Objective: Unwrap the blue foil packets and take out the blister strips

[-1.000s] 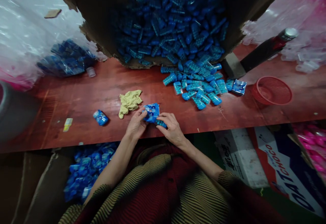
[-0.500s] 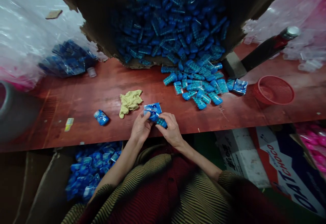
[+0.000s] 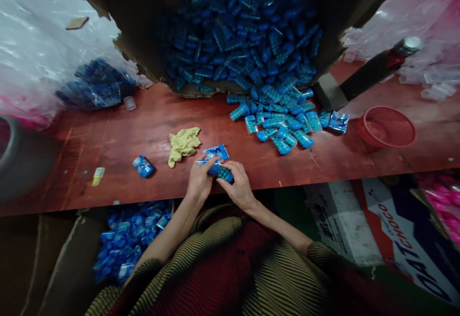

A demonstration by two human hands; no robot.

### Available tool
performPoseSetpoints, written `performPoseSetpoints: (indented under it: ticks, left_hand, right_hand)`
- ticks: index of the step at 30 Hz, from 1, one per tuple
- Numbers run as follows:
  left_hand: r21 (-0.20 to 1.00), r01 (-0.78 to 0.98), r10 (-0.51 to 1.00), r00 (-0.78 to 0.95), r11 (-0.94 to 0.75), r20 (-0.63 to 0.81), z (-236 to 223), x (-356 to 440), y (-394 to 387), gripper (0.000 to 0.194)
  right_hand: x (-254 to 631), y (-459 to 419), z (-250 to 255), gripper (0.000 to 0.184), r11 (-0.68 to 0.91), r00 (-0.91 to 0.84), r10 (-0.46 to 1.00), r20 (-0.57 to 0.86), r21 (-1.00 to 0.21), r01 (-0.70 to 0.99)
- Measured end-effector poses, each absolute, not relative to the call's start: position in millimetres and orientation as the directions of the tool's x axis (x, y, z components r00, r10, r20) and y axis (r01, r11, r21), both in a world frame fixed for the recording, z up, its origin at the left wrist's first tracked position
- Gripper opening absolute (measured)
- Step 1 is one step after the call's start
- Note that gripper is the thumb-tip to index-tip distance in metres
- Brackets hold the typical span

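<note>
At the table's front edge, my left hand (image 3: 200,180) pinches blue printed plastic film, with the thumb on top. A flat packet or film piece (image 3: 219,152) shows just beyond the fingers; whether it is joined to the film in my hand I cannot tell. My right hand (image 3: 240,185) grips the right end of a small clear bottle of blue beads (image 3: 225,173), its fingers curled round it. The bottle lies tilted between both hands, its left end against or inside the film. Left of them rests a crumpled yellow cloth or glove (image 3: 184,144).
Many bead bottles (image 3: 283,124) spill from a torn cardboard box (image 3: 136,28). A red basket (image 3: 387,127) and a dark bottle-like object (image 3: 373,74) stand right. A wrapped blue piece (image 3: 143,166) lies left, near a grey bucket (image 3: 21,158). Below the table, a box holds blue packs (image 3: 132,234).
The bead bottle has shifted slightly left and lies more in line with the film. My left hand has moved a little, and more of the film shows.
</note>
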State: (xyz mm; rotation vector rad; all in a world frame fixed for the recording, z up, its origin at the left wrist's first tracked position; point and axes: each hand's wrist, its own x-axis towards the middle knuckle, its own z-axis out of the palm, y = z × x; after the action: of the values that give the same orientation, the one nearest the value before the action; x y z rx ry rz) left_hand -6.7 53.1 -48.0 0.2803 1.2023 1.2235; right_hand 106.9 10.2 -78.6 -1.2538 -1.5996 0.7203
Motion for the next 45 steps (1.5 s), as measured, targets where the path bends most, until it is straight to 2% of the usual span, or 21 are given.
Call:
performPoseSetpoints:
  ticks: [2,4,6,8,11,16,19,23,25,28,30,32,37,42,45]
  left_hand:
    - [0.814,-0.459,0.869,-0.157,0.356,-0.469,-47.1,-6.9,51.8,0.056]
    - [0.852,-0.398,0.900,-0.126,0.340,-0.418,-46.3,-8.2,50.7,0.062]
    - [0.840,-0.410,0.909,-0.055,0.356,-0.413,-45.4,-9.7,49.8,0.062]
    - [0.800,-0.460,0.901,-0.003,0.384,-0.434,-44.5,-10.8,49.9,0.063]
    - [0.714,-0.548,0.871,0.055,0.435,-0.489,-42.7,-11.6,52.7,0.056]
    - [0.588,-0.648,0.816,0.091,0.484,-0.571,-39.8,-10.7,58.3,0.043]
    - [0.629,-0.614,0.825,0.065,0.477,-0.561,-40.6,-5.6,53.9,0.038]
    - [0.722,-0.527,0.851,0.005,0.448,-0.525,-44.7,3.7,45.7,0.033]
    - [0.706,-0.541,0.829,-0.028,0.458,-0.559,-46.4,5.3,44.9,0.029]
    - [0.615,-0.593,0.760,-0.009,0.519,-0.649,-46.4,2.1,47.4,0.018]
    - [0.572,-0.613,0.733,0.017,0.545,-0.680,-44.3,-1.0,49.4,0.010]
    - [0.531,-0.623,0.708,0.051,0.574,-0.704,-41.2,-2.8,50.6,0.013]
    - [0.431,-0.675,0.665,0.119,0.599,-0.737,-37.2,-1.0,49.0,0.026]
    - [0.421,-0.688,0.711,0.199,0.592,-0.675,-46.5,0.8,39.9,0.021]
    - [0.443,-0.679,0.753,0.251,0.585,-0.608,-53.8,1.4,34.0,0.016]
  right_hand:
    - [108.1,9.4,-80.8,0.041,0.324,-0.070,0.944,0.323,-0.862,0.389]
    - [110.0,10.0,-82.5,0.051,0.308,-0.104,0.951,0.291,-0.876,0.372]
    - [111.9,11.9,-83.3,0.058,0.268,-0.135,0.963,0.235,-0.900,0.343]
    - [113.3,13.9,-83.3,0.055,0.248,-0.164,0.965,0.205,-0.915,0.319]
    - [114.3,15.3,-82.2,0.044,0.283,-0.162,0.957,0.242,-0.902,0.326]
    - [116.8,13.8,-79.3,0.040,0.310,-0.024,0.943,0.332,-0.850,0.426]
    - [117.7,12.6,-78.0,0.039,0.311,0.010,0.933,0.359,-0.820,0.481]
    - [116.3,11.8,-76.0,0.037,0.361,-0.076,0.923,0.378,-0.780,0.511]
    - [117.8,12.2,-73.4,0.038,0.348,-0.079,0.933,0.352,-0.818,0.459]
    - [124.7,12.8,-68.8,0.040,0.251,-0.092,0.968,0.234,-0.924,0.288]
    - [128.7,12.0,-67.9,0.035,0.153,-0.121,0.984,0.133,-0.973,0.171]
    - [129.0,9.9,-69.8,0.027,0.052,-0.131,0.991,0.041,-0.995,0.083]
    - [117.9,5.1,-79.0,0.027,-0.126,-0.059,0.991,-0.122,-0.990,-0.069]
    - [111.8,8.2,-79.4,0.032,-0.281,-0.051,0.959,-0.278,-0.917,-0.282]
    - [111.5,11.3,-77.0,0.031,-0.326,-0.041,0.942,-0.333,-0.882,-0.340]
